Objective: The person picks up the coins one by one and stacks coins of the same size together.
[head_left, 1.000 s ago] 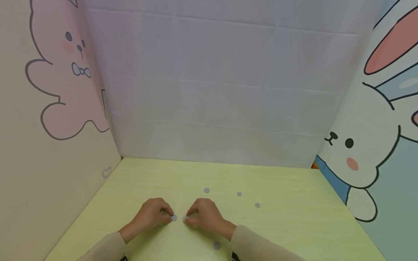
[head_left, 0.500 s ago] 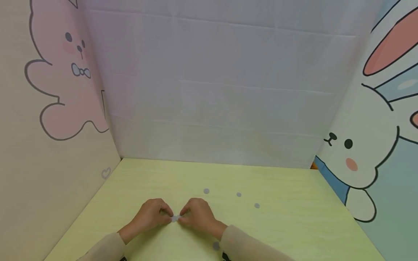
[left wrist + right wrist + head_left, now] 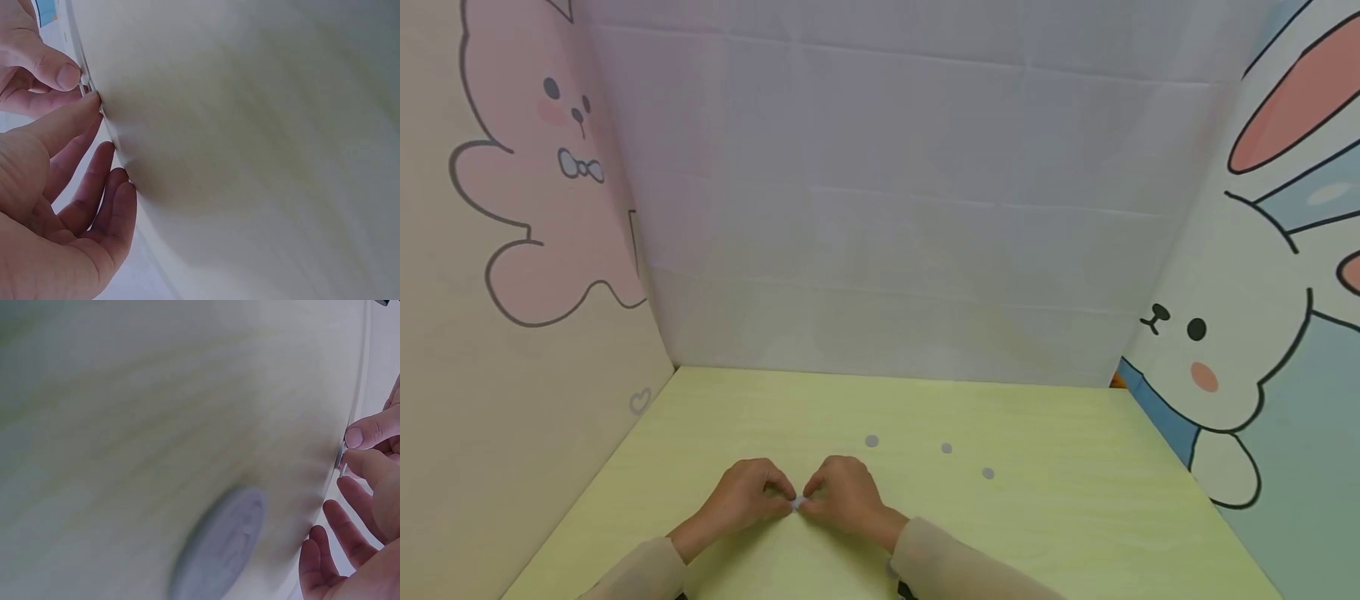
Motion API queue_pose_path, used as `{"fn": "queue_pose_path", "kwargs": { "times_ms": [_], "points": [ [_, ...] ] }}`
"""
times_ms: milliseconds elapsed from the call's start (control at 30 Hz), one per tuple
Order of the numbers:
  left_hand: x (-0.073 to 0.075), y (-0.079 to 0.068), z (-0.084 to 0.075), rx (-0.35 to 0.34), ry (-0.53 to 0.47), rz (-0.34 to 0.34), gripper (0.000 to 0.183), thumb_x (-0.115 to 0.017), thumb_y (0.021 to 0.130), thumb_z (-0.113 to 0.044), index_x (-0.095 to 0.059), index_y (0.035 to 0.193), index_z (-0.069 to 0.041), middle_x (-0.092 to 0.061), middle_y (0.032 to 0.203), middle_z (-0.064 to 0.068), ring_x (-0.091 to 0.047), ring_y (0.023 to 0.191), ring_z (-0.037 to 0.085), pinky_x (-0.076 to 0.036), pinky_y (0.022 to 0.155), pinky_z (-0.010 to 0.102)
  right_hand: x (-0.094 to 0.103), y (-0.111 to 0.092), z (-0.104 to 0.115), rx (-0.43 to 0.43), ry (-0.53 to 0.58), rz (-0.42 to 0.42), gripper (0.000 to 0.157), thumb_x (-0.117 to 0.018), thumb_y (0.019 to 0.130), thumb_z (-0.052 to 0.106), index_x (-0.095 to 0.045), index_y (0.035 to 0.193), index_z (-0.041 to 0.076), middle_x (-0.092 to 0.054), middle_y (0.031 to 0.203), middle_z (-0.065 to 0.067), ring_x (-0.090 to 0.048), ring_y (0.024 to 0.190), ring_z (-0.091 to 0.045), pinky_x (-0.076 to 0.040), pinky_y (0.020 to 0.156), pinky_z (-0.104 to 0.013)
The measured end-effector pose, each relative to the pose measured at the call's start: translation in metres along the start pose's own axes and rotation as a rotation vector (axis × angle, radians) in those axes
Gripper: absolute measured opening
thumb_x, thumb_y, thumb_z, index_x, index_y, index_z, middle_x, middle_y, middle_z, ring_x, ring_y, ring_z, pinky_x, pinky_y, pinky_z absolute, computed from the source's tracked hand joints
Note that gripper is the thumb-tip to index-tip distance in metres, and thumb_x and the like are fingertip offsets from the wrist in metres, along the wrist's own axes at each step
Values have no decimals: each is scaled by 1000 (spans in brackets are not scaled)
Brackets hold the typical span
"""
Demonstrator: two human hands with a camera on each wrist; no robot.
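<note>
My left hand (image 3: pixel 752 493) and right hand (image 3: pixel 842 497) meet low over the yellow table in the head view. Each pinches a small silver coin between thumb and fingers; the coins (image 3: pixel 798 502) overlap between the fingertips. Seen edge-on in the left wrist view, a thin coin edge (image 3: pixel 85 87) shows at the tabletop between both thumbs. The fingers hide most of both coins. Another coin (image 3: pixel 225 544), with raised relief, lies flat in the right wrist view; my right sleeve (image 3: pixel 940 554) partly covers a coin (image 3: pixel 891 568) in the head view.
Beyond the right hand, three more coins lie apart on the table (image 3: pixel 737 417): one coin (image 3: pixel 872 441), a second coin (image 3: pixel 947 448) and a third coin (image 3: pixel 988 473). A pale cloth backdrop (image 3: pixel 880 208) and printed side panels (image 3: pixel 1210 333) stand around the table.
My right hand has moved left with its coin until it overlaps the left hand's coin. The right sleeve now covers part of the near coin. The left hand has stayed put.
</note>
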State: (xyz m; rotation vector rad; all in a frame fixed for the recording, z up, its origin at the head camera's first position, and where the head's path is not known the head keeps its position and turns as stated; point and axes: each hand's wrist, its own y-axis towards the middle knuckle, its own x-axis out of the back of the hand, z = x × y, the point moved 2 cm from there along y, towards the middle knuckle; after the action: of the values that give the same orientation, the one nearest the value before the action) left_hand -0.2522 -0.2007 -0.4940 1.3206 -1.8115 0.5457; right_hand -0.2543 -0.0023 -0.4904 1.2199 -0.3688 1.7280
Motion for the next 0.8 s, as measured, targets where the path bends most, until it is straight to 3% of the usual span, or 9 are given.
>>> {"fn": "queue_pose_path", "kwargs": {
  "times_ms": [800],
  "points": [
    [2, 1, 0, -17, -14, 2, 15, -95, 79, -19, -83, 83, -27, -74, 90, -17, -63, 86, 12, -48, 74, 29, -5, 3, 2, 1, -80, -19, 10, -92, 81, 32, -87, 82, 24, -74, 82, 14, -58, 79, 2, -47, 78, -19]
  ]
}}
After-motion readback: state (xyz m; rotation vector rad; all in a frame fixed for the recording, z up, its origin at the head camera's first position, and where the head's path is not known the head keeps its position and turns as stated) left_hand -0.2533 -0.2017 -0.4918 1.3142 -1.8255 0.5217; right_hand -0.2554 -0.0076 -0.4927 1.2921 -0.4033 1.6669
